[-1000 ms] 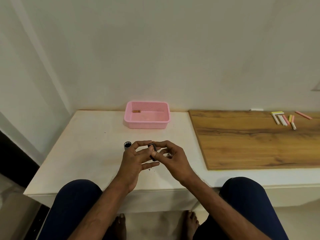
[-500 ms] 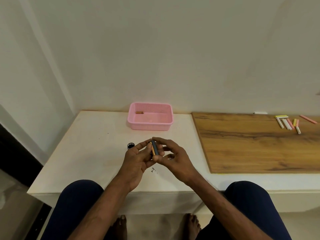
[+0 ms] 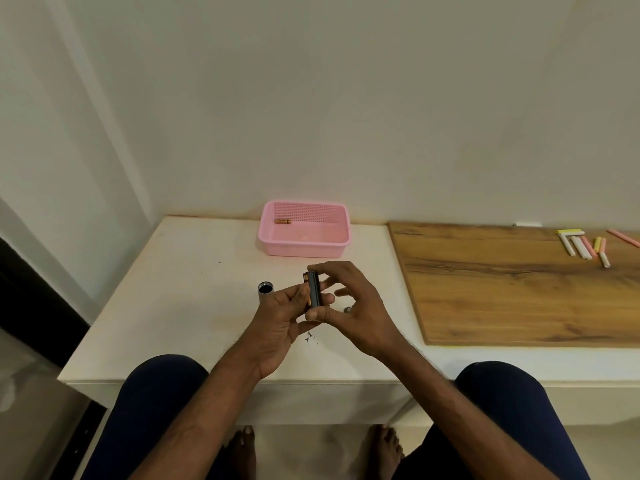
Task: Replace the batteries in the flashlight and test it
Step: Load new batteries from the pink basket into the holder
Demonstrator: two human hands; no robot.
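Exposed more than 0.5 s ago, battery carrier (image 3: 313,292) is pinched end-to-end by right hand (image 3: 360,313), steadied by left hand (image 3: 277,323), long axis 12–6. Flashlight tube (image 3: 265,292) is stood at 9 o'clock, nearer left hand.

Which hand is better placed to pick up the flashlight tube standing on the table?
Left hand: the tube stands just beside it, while the right hand pinches the battery holder.
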